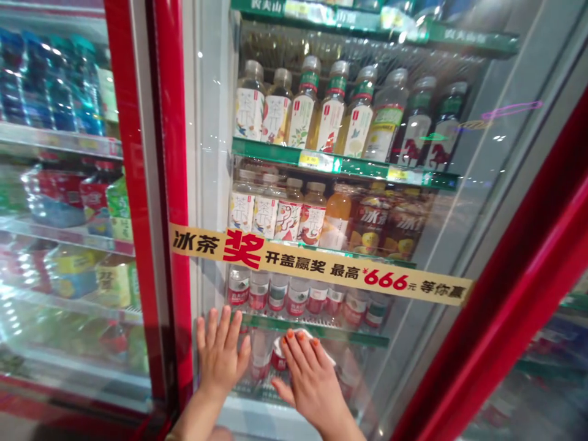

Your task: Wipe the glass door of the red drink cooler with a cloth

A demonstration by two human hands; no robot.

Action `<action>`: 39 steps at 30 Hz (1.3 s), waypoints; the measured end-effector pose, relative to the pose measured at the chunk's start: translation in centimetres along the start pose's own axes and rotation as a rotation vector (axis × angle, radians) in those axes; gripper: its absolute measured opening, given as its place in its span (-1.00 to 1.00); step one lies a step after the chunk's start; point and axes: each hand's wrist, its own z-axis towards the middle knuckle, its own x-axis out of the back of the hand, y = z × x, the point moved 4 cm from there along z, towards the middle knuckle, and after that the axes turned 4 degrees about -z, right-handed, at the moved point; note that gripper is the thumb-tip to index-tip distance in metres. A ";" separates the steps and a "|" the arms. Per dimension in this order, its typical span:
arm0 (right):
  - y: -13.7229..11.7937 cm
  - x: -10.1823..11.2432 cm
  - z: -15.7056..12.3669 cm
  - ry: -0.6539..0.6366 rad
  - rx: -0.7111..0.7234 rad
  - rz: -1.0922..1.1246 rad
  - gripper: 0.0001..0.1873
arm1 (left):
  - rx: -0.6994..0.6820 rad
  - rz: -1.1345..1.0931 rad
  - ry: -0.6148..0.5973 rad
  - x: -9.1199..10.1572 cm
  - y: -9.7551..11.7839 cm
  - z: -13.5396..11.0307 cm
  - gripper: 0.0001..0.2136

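The glass door (215, 184) of a red-framed drinks fridge stands in front of me. My left hand (221, 352) is flat against its lower left part, fingers spread, holding nothing. To its right, my right hand (312, 373) presses a white cloth (329, 356) against the glass with its fingers stretched out. Most of the cloth is hidden under the fingers; whether it is fabric or paper I cannot tell. A yellow printed strip (298, 260) crosses the door above both hands.
Behind the glass, bottled drinks (305, 104) stand on several green-edged shelves (285, 153). Another fridge (68, 144) full of bottles is on the left. A thick red frame (514, 324) runs diagonally along the right side, with more shelving beyond it.
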 end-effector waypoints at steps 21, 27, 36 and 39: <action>9.4 0.7 -0.4 -0.015 -0.782 0.037 -0.07 | -0.013 0.001 0.084 0.6 1.2 0.8 -0.30; 1.2 -0.6 5.5 0.013 -0.295 0.047 -0.07 | -0.023 0.012 0.111 0.8 1.4 0.9 -0.26; 6.8 0.5 2.6 0.013 -0.531 0.004 -0.09 | 0.116 0.145 0.015 0.3 1.0 -5.0 -0.28; 5.3 -0.4 6.7 0.030 -0.614 0.041 -0.07 | 0.121 0.144 0.025 -0.5 0.7 -6.0 -0.28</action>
